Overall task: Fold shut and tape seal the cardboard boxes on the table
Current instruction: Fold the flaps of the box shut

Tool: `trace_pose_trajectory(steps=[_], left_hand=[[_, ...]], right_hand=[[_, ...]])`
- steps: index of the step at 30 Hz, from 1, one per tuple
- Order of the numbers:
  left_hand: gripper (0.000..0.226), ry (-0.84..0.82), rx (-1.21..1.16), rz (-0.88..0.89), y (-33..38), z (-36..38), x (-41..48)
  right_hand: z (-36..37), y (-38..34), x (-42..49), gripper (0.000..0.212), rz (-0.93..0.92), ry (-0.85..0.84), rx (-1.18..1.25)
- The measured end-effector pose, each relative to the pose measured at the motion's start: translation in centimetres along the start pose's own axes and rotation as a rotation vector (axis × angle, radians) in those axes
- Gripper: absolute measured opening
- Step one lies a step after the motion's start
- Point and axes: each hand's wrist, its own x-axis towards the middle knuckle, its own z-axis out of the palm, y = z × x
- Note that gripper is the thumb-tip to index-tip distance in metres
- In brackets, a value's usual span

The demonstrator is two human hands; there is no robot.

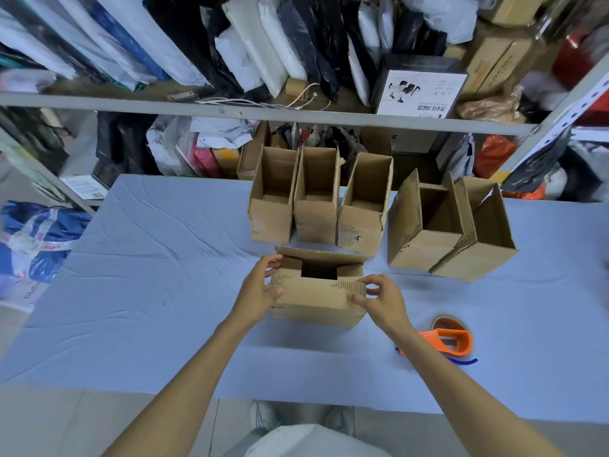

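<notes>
I see the left hand (260, 291) curled round the left end of a cardboard box (316, 301), fingers over the top edge and thumb on the near face. The right hand (382, 300) pinches the right corner of the near flap between thumb and forefinger. The box sits mid-worktop (148, 275), its top partly folded with a dark gap showing. Just beyond stand three open boxes (316, 206) in a row, with two open boxes (425, 232) to their right. An orange tape dispenser (453, 339) lies near right. On the far shelf (230, 108), a black-and-white carton (418, 90) carries upside-down print I cannot read.
</notes>
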Motion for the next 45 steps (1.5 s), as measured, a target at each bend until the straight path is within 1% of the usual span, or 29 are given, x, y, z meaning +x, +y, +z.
trace_pose_trajectory(steps=[1,2,5,6,7,9,11,13,15,17,19,20,21,23,24,25,26,29,31,34,36,41,43,45], left_hand=[[0.064,0.008,-0.009,-0.007,-0.1,0.1,0.1],[0.069,0.010,-0.009,-0.014,-0.3,0.2,0.2],[0.085,-0.013,0.007,-0.013,-0.4,0.1,0.5],[0.086,-0.023,0.018,0.000,-0.3,0.1,0.5],[0.083,-0.021,0.029,0.022,-0.2,0.2,0.5],[0.067,0.024,0.054,0.053,-0.2,0.4,0.4],[0.050,0.062,0.042,0.034,-0.5,0.5,0.3],[0.043,0.052,0.031,0.022,-0.9,0.5,-0.1],[0.039,0.047,0.037,0.020,-0.8,0.7,-0.2],[0.029,0.078,0.035,0.002,-0.4,0.6,0.1],[0.013,0.113,0.062,-0.023,0.0,0.4,0.7],[0.006,0.142,0.085,-0.045,0.1,0.4,1.0],[0.004,0.184,0.091,-0.075,0.1,0.4,1.2],[0.017,0.274,0.024,-0.159,-0.2,1.0,1.4],[0.026,0.296,-0.030,-0.212,-0.3,1.3,1.4],[0.035,0.297,-0.073,-0.254,-0.5,1.5,1.5],[0.039,0.279,-0.093,-0.280,-0.9,1.6,1.7],[0.038,0.223,-0.125,-0.256,-1.7,1.8,2.4],[0.039,0.201,-0.137,-0.250,-1.4,2.3,2.8],[0.030,0.197,-0.169,-0.254,-0.6,4.2,3.1],[0.028,0.211,-0.188,-0.264,0.0,5.6,3.1],[0.026,0.267,-0.179,-0.332,0.7,7.4,3.7],[0.028,0.298,-0.160,-0.342,1.3,7.9,3.4],[0.035,0.348,-0.121,-0.362,1.7,8.7,3.2]], right_hand=[[0.0,-0.1,-0.1,0.034,-0.017,0.006,-0.014],[-0.1,-0.2,-0.2,0.045,-0.040,0.011,-0.024],[-0.3,-0.8,-0.1,0.093,-0.139,0.008,-0.055],[-0.4,-0.8,0.1,0.098,-0.177,-0.008,-0.089],[-0.4,-0.8,0.3,0.093,-0.215,-0.029,-0.126],[-0.4,-0.7,0.6,0.063,-0.235,-0.054,-0.167],[-0.4,-0.6,0.6,0.044,-0.150,-0.046,-0.132],[-0.4,-0.5,0.3,0.035,-0.079,-0.047,-0.077],[-0.4,-0.7,0.2,0.027,-0.060,-0.019,-0.041],[0.1,-1.0,0.4,0.020,-0.029,0.059,-0.018],[1.0,-1.5,0.5,0.015,0.017,0.155,-0.010],[1.5,-1.7,0.7,0.016,0.031,0.197,-0.047],[1.9,-1.8,0.8,0.019,0.038,0.227,-0.114],[2.3,-1.7,1.3,0.037,0.087,0.245,-0.210],[2.2,-1.6,1.7,0.046,0.135,0.242,-0.181],[1.9,-1.4,2.0,0.049,0.179,0.236,-0.123],[1.7,-1.3,2.3,0.048,0.203,0.225,-0.083],[1.1,-1.0,2.3,0.030,0.172,0.211,-0.109],[0.6,-0.9,2.1,0.023,0.178,0.242,-0.115],[-0.9,0.1,2.4,0.016,0.205,0.313,-0.134],[-2.0,1.0,2.8,0.011,0.208,0.313,-0.151],[-3.6,2.0,4.0,0.017,0.184,0.241,-0.183],[-4.1,2.3,4.5,0.021,0.183,0.173,-0.168],[-4.6,2.7,5.1,0.026,0.180,0.093,-0.158]])
